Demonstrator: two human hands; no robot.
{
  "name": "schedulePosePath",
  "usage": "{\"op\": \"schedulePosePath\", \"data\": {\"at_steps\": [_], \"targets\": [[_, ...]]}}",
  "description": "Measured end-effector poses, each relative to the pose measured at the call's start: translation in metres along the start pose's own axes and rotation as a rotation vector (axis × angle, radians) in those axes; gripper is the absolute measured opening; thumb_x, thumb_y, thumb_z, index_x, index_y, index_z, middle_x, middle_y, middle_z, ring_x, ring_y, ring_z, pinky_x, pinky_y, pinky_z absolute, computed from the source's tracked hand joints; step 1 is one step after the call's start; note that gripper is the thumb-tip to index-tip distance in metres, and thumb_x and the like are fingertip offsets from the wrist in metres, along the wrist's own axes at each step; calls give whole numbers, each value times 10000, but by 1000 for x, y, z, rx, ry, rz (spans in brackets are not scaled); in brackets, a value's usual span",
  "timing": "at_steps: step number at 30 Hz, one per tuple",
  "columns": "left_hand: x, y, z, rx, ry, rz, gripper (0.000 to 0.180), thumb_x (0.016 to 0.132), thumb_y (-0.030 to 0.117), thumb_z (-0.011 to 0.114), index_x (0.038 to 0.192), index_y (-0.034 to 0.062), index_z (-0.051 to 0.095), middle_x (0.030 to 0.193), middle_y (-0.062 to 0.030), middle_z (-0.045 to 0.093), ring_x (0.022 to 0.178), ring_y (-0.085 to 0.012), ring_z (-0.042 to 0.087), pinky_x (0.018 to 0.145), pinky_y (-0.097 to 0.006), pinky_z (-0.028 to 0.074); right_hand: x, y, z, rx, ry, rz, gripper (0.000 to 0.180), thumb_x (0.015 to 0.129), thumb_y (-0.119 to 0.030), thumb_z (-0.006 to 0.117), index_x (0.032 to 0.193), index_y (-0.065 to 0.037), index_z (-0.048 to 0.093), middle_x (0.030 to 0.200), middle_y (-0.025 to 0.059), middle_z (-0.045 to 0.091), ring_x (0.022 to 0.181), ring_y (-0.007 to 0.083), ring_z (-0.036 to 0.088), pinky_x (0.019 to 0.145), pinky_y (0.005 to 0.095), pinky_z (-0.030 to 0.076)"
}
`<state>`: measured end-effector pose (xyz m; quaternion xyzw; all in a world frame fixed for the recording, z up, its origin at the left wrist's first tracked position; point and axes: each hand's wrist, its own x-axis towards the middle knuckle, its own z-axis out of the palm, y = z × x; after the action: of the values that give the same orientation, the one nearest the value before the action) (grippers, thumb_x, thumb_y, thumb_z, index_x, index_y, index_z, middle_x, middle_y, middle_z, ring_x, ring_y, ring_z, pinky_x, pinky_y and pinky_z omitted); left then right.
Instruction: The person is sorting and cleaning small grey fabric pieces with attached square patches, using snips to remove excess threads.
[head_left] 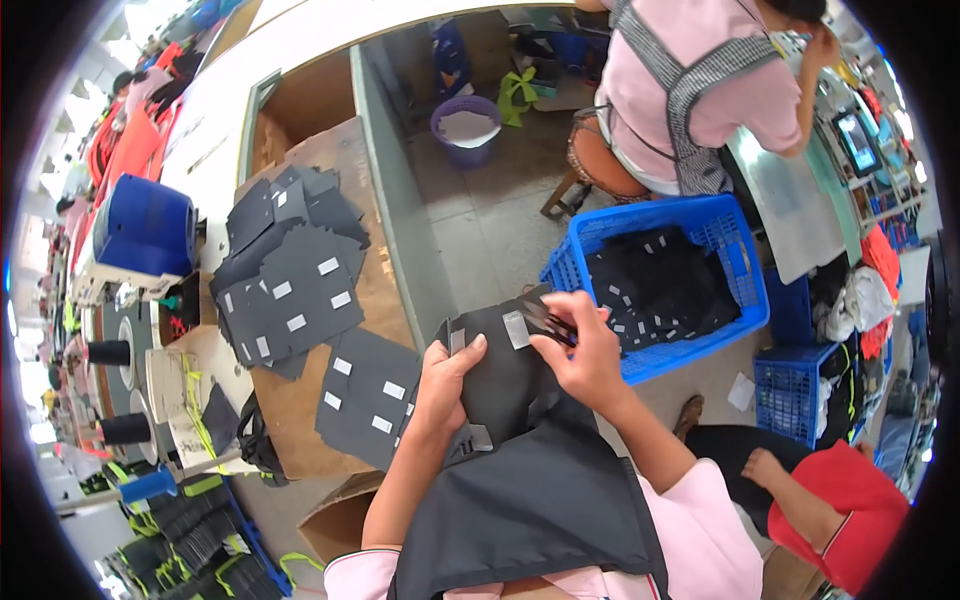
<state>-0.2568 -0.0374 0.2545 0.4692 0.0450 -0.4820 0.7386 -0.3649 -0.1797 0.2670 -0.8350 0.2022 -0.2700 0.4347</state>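
My left hand [447, 385] pinches the left edge of a black fabric piece [490, 378] in front of my apron, thumb on top. Light grey rectangular patches sit on this piece, one by my left thumb and another grey patch [516, 329] near my right fingers. My right hand [582, 350] is closed around a small dark tool that looks like thread snips [548, 322], its tip close to that patch. The fingers partly hide the tool, so its blades are hard to make out. The fabric's lower part rests against my black apron [530, 500].
Similar black pieces [300, 290] lie piled on a wooden board [385, 310] at left. A blue crate [655, 215] holding more stands at right, before a seated person [690, 90]. Another person in red [845, 510] is close at lower right. A purple bin [466, 150] stands ahead.
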Motion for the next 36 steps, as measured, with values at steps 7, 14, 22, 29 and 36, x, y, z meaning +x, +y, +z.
{"op": "schedulePosePath", "data": {"at_steps": [7, 14, 22, 29, 36], "targets": [[-2, 6, 0, -57, -13, -6, 212, 844, 78, 597, 1028, -25, 572, 928, -106, 638, 796, -168, 631, 704, -289, 526, 8, -1, -9, -157, -125, -147, 284, 706, -66, 679, 970, -101, 580, 828, 67, 516, 638, 257, 537, 546, 332, 412], [-2, 11, -2, -6, -28, -1, 229, 853, 95, 592, 1051, -18, 567, 940, -91, 638, 804, -152, 625, 716, -279, 516, 13, -5, -11, -108, -48, -246, 240, 700, -57, 682, 926, -88, 610, 770, 67, 518, 634, 251, 547, 551, 344, 420], [-6, 7, -5, 22, -37, 51, 250, 861, 114, 588, 1083, 3, 558, 966, -70, 630, 831, -129, 605, 738, -263, 496, 8, -6, -1, -106, -36, -216, 237, 719, -47, 679, 940, -96, 609, 779, 62, 525, 641, 239, 552, 550, 328, 431], [-3, 8, -2, 70, -29, 66, 240, 860, 100, 581, 1080, 8, 551, 959, -55, 620, 834, -123, 592, 739, -259, 484, 8, -5, 6, -140, 6, -174, 246, 711, -30, 688, 941, -75, 610, 793, 64, 536, 629, 221, 537, 558, 306, 422], [-2, 6, -1, 88, 31, 97, 229, 850, 66, 574, 1070, 8, 542, 954, -54, 611, 843, -136, 590, 743, -267, 485, -3, 12, 1, 30, 41, 77, 226, 732, -44, 698, 918, -68, 574, 786, 43, 521, 645, 170, 547, 587, 281, 412]]}}
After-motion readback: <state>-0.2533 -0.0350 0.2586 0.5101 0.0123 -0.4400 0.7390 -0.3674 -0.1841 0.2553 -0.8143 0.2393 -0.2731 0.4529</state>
